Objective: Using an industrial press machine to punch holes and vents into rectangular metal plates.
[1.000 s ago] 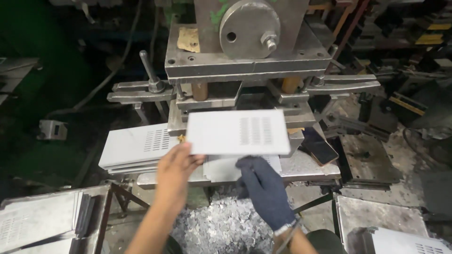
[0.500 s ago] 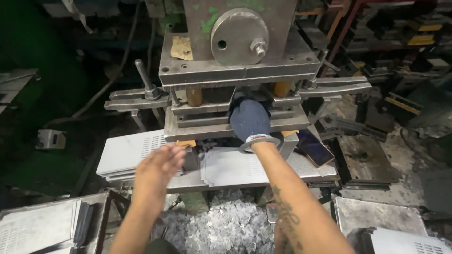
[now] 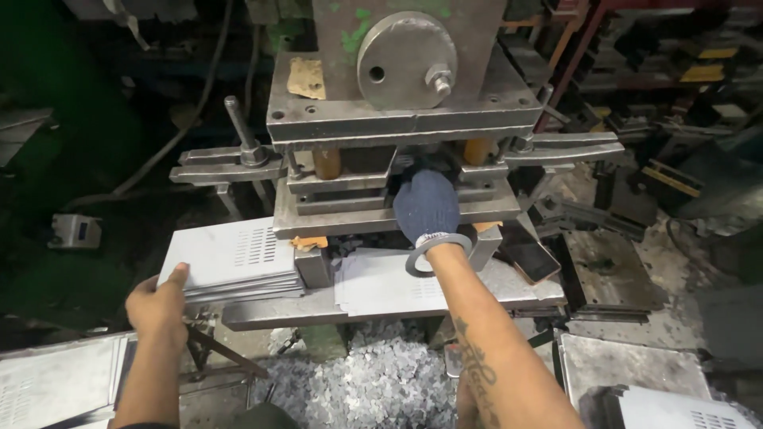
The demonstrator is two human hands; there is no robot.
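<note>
Lying nearest, a heap of metal scrap (image 3: 373, 389) covers the floor below the press bed. Left hand (image 3: 159, 306), bare, curls its fingers over the near left corner of a stack of slotted metal sheets (image 3: 230, 258) at the bed's left end. Right hand (image 3: 427, 205), in a dark glove, reaches between the die plates (image 3: 381, 214) of the press (image 3: 405, 87); its grip cannot be told. A single sheet (image 3: 381, 282) lies beneath the wrist.
</note>
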